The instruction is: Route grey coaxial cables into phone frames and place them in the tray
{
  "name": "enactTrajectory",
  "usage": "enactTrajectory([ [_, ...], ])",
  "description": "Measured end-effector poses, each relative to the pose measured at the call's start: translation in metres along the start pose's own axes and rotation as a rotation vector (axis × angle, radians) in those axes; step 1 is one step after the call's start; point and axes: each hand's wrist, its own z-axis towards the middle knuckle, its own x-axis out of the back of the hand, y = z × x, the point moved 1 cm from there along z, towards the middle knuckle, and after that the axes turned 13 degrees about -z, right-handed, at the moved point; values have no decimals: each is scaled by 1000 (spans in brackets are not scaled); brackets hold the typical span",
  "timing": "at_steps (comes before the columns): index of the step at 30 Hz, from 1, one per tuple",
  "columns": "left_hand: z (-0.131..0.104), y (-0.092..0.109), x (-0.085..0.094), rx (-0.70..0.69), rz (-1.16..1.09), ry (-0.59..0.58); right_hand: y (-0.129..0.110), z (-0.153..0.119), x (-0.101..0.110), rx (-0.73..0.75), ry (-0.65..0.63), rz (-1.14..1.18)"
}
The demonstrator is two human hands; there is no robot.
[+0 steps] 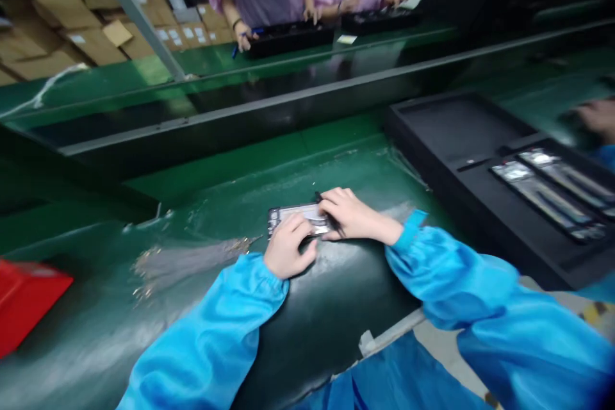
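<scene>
Bench surface: dark green, glossy, smooth-topped [336, 301]. On it, left to right: red angular bin [26, 301], cut off by frame; loose bundle of thin grey wires with gold-coloured ends [192, 261]; just beside it, flat rectangular black-framed device [302, 209]; big black rectangular tray [423, 150].

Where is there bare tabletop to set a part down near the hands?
Green tabletop lies bare between the blue sleeves, and behind the left hand and right hand, short of the dark divider. Crowded: the flat device under both hands, the grey bundle leftward, the black tray rightward.
</scene>
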Motion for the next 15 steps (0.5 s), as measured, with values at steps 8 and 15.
enactTrajectory([
  [8,-4,-5,5,-132,75,34,39,20,70,-519,88,-329],
  [15,-4,-7,7,-80,182,-113,150,-143,94,-1052,-142,-368],
])
